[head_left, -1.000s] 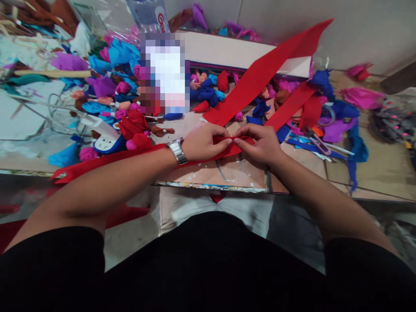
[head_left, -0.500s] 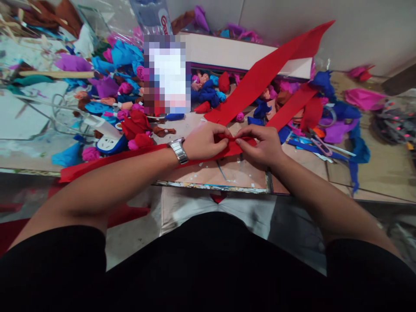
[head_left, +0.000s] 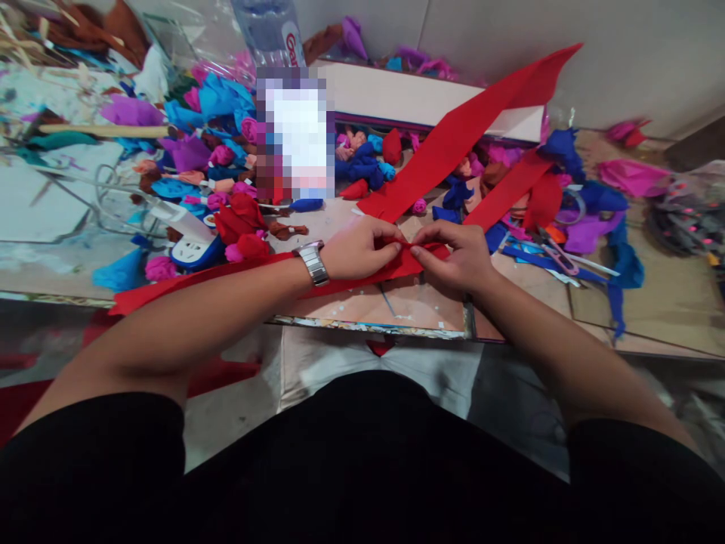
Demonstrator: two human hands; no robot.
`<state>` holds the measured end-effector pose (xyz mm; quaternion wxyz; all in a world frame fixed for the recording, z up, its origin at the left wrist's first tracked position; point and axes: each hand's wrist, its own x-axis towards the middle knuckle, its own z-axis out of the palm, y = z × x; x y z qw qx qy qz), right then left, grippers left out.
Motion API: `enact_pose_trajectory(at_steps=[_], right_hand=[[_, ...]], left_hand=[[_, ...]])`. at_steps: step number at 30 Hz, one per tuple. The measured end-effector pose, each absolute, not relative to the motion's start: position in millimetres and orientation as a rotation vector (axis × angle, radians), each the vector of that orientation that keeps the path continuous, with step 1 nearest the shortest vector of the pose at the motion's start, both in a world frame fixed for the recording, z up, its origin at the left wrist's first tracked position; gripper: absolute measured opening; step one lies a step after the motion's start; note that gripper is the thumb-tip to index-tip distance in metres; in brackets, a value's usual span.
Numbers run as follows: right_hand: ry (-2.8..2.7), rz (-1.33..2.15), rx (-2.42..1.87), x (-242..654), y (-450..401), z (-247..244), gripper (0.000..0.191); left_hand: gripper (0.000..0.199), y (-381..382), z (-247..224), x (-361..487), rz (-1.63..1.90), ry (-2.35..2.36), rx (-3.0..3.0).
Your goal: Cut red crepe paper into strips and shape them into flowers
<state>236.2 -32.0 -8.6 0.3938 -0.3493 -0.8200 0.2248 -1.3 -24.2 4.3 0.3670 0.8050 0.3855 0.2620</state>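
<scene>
A long red strip [head_left: 362,285] runs along the table's front edge, passing under my left wrist. Near its right end, my left hand [head_left: 368,248] pinches its upper edge between thumb and fingers. Close beside it, my right hand [head_left: 453,253] pinches the same strip, the two thumb tips a short way apart. Behind my hands, a wide red strip [head_left: 453,140] slants up to the right over a white box. Another red strip [head_left: 510,185] lies right of it. Red crumpled flowers [head_left: 239,219] sit left of my watch.
A pixelated bright panel [head_left: 299,136] stands before a clear bottle [head_left: 269,34]. Blue, purple and pink paper pieces crowd the table's back. A white and blue power socket [head_left: 195,245] lies left. Pink-handled scissors [head_left: 562,261] lie right, near blue strips and a tape roll [head_left: 575,205].
The view has shifted slightly. Both hands keep their pinch on the red strip, with small finger movements, and its held part near the thumbs has changed shape a little.
</scene>
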Motion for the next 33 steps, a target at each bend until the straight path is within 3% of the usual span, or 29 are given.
enact_pose_trajectory(at_steps=[6, 33], right_hand=[[-2.084, 0.555, -0.889, 235.5, -33.2, -7.0, 0.004], [-2.085, 0.546, -0.838, 236.3, -30.8, -7.0, 0.004]], left_hand=[[0.029, -22.7, 4.5, -1.3, 0.596, 0.847, 1.993], [0.039, -18.6, 3.5, -2.5, 0.692, 1.028, 2.037]])
